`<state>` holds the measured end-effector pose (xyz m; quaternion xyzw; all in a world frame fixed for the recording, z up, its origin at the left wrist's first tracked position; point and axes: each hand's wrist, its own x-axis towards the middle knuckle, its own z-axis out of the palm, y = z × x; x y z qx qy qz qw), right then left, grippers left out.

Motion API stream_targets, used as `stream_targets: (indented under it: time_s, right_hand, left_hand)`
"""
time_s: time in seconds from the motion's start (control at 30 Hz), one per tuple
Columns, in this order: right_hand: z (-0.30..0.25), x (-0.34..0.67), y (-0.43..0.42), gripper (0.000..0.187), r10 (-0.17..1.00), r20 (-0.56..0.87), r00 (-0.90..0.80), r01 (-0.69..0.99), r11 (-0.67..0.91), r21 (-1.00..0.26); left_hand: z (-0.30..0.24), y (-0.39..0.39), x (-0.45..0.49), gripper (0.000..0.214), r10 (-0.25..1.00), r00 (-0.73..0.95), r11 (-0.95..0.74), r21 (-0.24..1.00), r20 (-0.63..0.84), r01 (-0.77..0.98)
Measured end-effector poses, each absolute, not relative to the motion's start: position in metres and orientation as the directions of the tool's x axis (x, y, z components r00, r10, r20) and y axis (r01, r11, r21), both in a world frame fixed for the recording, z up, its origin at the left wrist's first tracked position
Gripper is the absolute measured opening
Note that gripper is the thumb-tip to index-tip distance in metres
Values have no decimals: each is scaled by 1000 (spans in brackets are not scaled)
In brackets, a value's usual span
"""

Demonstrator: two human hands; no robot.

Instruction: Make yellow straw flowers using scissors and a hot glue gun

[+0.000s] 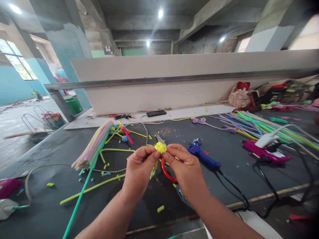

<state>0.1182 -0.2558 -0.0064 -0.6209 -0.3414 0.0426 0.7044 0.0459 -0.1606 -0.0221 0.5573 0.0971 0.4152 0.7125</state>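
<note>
Between the fingertips of both hands is a small knobbly yellow ball [160,147], seemingly made of fuzzy pipe cleaner. My left hand [140,169] pinches it from one side, and my right hand [186,167] pinches it from the other. Beneath the hands lie scissors with red handles [168,172], partly hidden by my fingers. A blue glue gun [204,156] rests just right of my right hand. Left of my left hand lies a bundle of pastel pipe cleaners [93,146], with cut yellow pieces [160,208] scattered around.
Pink power strips sit at the right [264,152] and far left, with cords crossing the table. More coloured pipe cleaners [251,124] spread at the right. A phone [156,113] lies by the upright white board [154,96]. A patterned bag [240,95] stands at the back right.
</note>
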Motion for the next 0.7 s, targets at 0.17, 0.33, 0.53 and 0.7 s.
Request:
stream_targets:
  time_s: [0.17,0.33,0.53,0.7]
  right_hand:
    - [-6,121,-257,8,536,391,748,328,213,-920]
    - [0,116,-259,8,482,444,755,439,131,-889]
    - [0,113,-257,11,512,334,791,297,156,-942]
    - [-4,115,-255,12,579,126,806,36,165,-986]
  left_hand:
    - [-22,-161,46,9,714,609,-28,884,344,-467]
    - [-24,-160,46,9,706,566,-169,878,425,-449]
    - [-24,-156,45,4,571,489,-493,751,660,-438]
    - [-23,-154,43,8,428,459,-728,598,778,-335]
